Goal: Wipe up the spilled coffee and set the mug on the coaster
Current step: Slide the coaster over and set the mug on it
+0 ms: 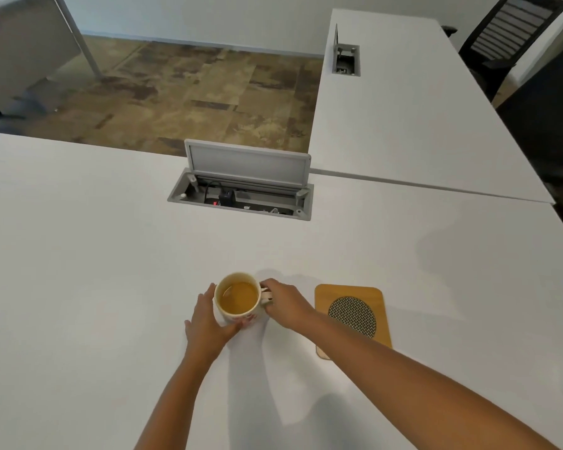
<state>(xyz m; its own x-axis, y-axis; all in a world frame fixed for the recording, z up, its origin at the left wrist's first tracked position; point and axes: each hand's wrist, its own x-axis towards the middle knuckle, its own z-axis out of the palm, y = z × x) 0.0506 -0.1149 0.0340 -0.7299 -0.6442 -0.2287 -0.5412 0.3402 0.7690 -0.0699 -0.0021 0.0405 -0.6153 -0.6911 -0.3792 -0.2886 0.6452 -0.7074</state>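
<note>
A cream mug (238,298) full of light brown coffee stands upright on the white table (95,254), near its middle. My left hand (208,319) cups the mug's left and near side, with the thumb curled under its front. My right hand (285,303) grips the mug's handle on the right. A wooden coaster (351,316) with a round metal mesh centre lies flat just right of the mug; my right forearm crosses its near left corner. No spill or cloth shows on the table.
An open grey cable box (244,193) with its lid raised and plugs inside is sunk into the table behind the mug. A second white desk (403,108) adjoins at the back right, with a black chair (507,34) beyond it.
</note>
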